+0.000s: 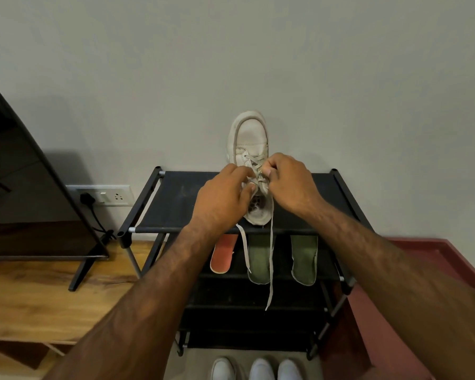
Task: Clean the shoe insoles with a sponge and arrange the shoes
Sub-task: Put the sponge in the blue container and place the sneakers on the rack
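On the shoe rack [176, 198], the laces [271, 256] of one white sneaker [251, 135] are pinched by left grip [221, 200] and right grip [290, 185]; three insoles [259, 259] are shelved below.

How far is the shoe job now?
Looks done: one orange insole and two green insoles lie out on the second shelf; cleaned or not, I cannot tell. In hand: left hand and right hand pinch the laces of the white sneaker on the top shelf. Left: three white shoes wait on the floor.
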`<state>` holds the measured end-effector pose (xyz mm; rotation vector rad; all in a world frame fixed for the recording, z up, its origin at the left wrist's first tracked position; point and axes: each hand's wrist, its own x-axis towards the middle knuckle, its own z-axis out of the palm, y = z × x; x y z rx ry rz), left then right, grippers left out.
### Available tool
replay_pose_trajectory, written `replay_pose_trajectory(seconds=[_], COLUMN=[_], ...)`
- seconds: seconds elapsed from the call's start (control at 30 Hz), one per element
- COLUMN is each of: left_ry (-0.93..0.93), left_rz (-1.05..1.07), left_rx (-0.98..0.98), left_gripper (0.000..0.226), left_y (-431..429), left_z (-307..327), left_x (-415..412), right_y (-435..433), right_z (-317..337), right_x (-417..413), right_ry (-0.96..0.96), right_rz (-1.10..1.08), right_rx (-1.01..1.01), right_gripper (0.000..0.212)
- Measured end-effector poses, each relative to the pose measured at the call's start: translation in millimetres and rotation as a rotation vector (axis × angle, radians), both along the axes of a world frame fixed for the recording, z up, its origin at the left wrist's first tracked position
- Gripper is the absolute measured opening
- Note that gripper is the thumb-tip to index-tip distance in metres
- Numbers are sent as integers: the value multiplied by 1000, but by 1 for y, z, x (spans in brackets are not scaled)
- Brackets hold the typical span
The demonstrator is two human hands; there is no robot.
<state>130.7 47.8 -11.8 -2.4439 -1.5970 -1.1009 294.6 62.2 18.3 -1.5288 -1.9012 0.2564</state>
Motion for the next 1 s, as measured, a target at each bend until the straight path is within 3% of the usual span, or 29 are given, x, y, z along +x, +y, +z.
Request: replay_pose_trajectory(seconds=[0.27, 0.37, 0.47, 0.53, 0.77, 0.9, 0.97, 1.0], left_ry=[389, 563, 348, 153, 78, -157, -282, -323], left_rz=[49, 6, 93, 122, 52, 81, 77, 75], left_rx=[94, 131, 33, -51, -149, -199, -228, -232], left_gripper=[20, 32, 22, 16, 6, 8, 9, 9], left_y=[3, -2, 2, 4, 3, -2, -3, -2], left_z=[11, 16, 20, 20, 22, 15, 12, 9], left_x=[3, 6, 6, 5, 6, 6, 5, 4], right_y=[-4, -5, -8, -11, -12, -8, -8, -10], right_z=[2, 1, -3, -8, -10, -11, -12, -14], right_x=[3, 3, 3, 4, 3, 3, 4, 4], right_ry=[13, 64, 180, 93, -169, 332, 440, 421], right_rz=[11, 6, 42, 109, 18, -38, 14, 35], right_rx=[-50, -50, -29, 15, 113, -61, -92, -111], right_gripper=[15, 15, 8, 13, 7, 11, 4, 16])
